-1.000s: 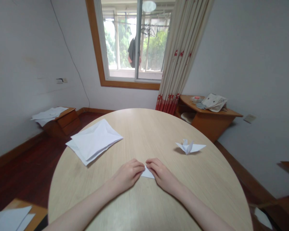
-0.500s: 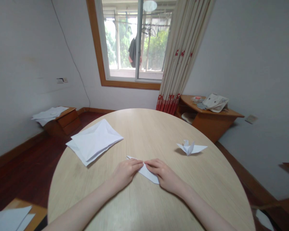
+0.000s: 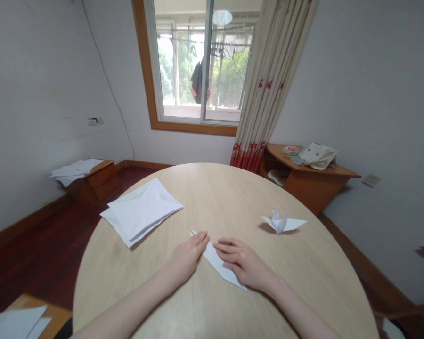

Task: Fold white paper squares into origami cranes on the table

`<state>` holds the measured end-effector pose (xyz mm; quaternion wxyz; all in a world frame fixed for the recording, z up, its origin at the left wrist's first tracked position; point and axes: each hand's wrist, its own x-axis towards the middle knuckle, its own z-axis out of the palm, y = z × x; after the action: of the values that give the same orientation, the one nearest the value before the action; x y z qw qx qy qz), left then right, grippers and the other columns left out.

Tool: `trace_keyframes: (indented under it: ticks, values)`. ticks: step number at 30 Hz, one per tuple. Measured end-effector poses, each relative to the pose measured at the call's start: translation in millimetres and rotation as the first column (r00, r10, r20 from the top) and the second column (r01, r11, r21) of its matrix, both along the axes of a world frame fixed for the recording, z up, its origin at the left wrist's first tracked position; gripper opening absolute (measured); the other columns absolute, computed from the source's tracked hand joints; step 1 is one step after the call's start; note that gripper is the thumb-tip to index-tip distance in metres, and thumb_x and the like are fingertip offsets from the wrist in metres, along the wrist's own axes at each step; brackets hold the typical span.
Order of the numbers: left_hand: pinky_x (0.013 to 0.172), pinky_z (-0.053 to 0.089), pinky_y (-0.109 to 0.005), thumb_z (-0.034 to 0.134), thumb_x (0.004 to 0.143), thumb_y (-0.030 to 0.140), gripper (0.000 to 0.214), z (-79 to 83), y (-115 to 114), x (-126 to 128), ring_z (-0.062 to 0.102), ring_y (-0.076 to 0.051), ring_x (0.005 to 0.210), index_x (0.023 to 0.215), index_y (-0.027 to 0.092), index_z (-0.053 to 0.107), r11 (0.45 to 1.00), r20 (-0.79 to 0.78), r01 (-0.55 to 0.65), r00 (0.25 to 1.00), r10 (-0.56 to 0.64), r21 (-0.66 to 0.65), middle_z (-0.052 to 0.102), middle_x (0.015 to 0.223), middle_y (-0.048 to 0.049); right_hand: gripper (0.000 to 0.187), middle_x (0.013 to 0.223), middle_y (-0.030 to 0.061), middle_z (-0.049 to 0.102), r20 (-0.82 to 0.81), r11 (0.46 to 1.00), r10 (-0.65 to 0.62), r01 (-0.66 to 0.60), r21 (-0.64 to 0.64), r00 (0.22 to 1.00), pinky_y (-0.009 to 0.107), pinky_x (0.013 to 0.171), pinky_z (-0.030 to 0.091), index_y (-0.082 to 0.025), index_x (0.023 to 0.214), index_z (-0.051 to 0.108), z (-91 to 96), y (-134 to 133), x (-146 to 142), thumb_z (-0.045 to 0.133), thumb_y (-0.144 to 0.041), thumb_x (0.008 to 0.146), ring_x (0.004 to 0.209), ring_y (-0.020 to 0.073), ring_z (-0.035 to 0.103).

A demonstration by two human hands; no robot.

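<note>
The left hand [image 3: 187, 258] and the right hand [image 3: 243, 263] are lying on either side of a narrow folded white paper [image 3: 219, 263], which is sitting slantwise on a pale wood-grain round table [image 3: 219, 197]. The left fingers [image 3: 199, 242] are closed together, their tips touching the paper's edge, while the right fingers [image 3: 226, 246] are lying slightly spread against it. I cannot tell whether either hand is pinching the paper, since the hands hide part of it. A paper crane [image 3: 281, 223] is standing on the table beyond the right hand, well apart from it. A stack of folded white sheets [image 3: 141, 212] is lying to the left, and more paper [image 3: 17, 322] is running out of frame at the lower left.
</note>
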<state>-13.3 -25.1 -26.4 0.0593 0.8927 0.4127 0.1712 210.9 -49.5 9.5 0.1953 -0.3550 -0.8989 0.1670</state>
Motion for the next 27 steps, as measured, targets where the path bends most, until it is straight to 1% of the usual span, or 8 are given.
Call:
trace_keyframes:
  ticks: [4,8,14,18,20,22,24,27]
  values:
    - [0.109,0.034,-0.044,0.033,0.093,0.008,0.046,-3.7,-1,0,0.038,-0.022,0.134,0.138,0.014,0.042,0.996,-0.09,-0.043,0.995,0.05,0.083,0.043,0.143,-0.0127,0.033,0.128,0.0055,0.061,0.037,1.0,-0.007,0.007,0.0,0.999,0.046,0.102,0.041,-0.023,0.12,0.064,2.3,-2,-2,0.055,-0.017,0.089,0.125,0.0261,0.047]
    - [0.108,0.032,-0.05,0.032,0.097,0.018,0.043,-2.8,-3,1,0.038,-0.025,0.134,0.139,0.013,0.04,0.982,-0.102,-0.121,0.985,0.136,0.146,0.043,0.142,-0.0151,0.033,0.128,0.005,0.061,0.044,1.0,0.003,-0.003,-0.005,0.999,0.047,0.102,0.042,-0.023,0.12,0.064,5.9,-5,-4,0.054,-0.017,0.089,0.126,0.0262,0.048]
    - [0.109,0.026,-0.058,0.032,0.096,0.02,0.045,4.8,-5,1,0.037,-0.027,0.135,0.139,0.012,0.039,0.983,-0.102,-0.132,0.984,0.146,0.129,0.041,0.143,-0.0158,0.033,0.13,0.0041,0.059,0.048,0.999,0.037,-0.037,-0.001,0.998,0.047,0.103,0.041,-0.025,0.121,0.064,8.4,-7,-5,0.057,-0.02,0.089,0.126,0.0261,0.047]
    - [0.109,0.029,-0.054,0.033,0.096,0.021,0.044,5.6,0,-1,0.034,-0.026,0.136,0.138,0.01,0.039,0.99,-0.106,-0.09,0.989,0.102,0.112,0.039,0.145,-0.0158,0.036,0.131,0.004,0.059,0.081,0.999,0.044,-0.044,-0.002,0.996,0.048,0.103,0.041,-0.024,0.124,0.061,11.0,-10,-8,0.056,-0.02,0.089,0.127,0.0277,0.045]
    - [0.108,0.032,-0.051,0.036,0.096,0.021,0.042,4.9,3,-2,0.034,-0.027,0.136,0.136,0.01,0.042,0.99,-0.072,-0.085,0.993,0.094,0.116,0.041,0.144,-0.016,0.038,0.132,0.0036,0.058,0.101,0.999,0.049,-0.048,-0.011,0.994,0.048,0.104,0.04,-0.023,0.127,0.059,11.7,-11,-10,0.055,-0.018,0.089,0.128,0.0282,0.044]
    - [0.107,0.035,-0.05,0.039,0.095,0.02,0.039,5.4,4,-2,0.039,-0.027,0.133,0.132,0.011,0.046,0.988,-0.008,-0.095,0.995,0.097,0.124,0.046,0.141,-0.0159,0.039,0.134,0.0031,0.056,0.117,0.999,0.041,-0.04,-0.009,0.992,0.047,0.104,0.04,-0.022,0.129,0.057,11.1,-12,-11,0.053,-0.018,0.09,0.128,0.028,0.044]
    - [0.103,0.04,-0.046,0.043,0.094,0.019,0.033,8.6,3,-2,0.049,-0.026,0.124,0.126,0.012,0.052,0.987,0.074,-0.104,0.993,0.095,0.12,0.055,0.132,-0.0146,0.04,0.135,0.0029,0.054,0.127,1.0,0.015,-0.016,0.01,0.992,0.047,0.103,0.041,-0.023,0.131,0.055,9.2,-13,-13,0.051,-0.019,0.092,0.127,0.028,0.046]
    - [0.089,0.049,-0.037,0.044,0.092,0.015,0.023,17.2,-2,-1,0.06,-0.023,0.102,0.108,0.015,0.06,0.993,0.199,-0.08,0.978,0.062,0.084,0.064,0.11,-0.0105,0.039,0.134,0.0042,0.055,0.114,0.998,-0.041,0.036,0.052,0.993,0.047,0.099,0.044,-0.022,0.132,0.054,6.2,-13,-14,0.048,-0.021,0.093,0.121,0.0281,0.05]
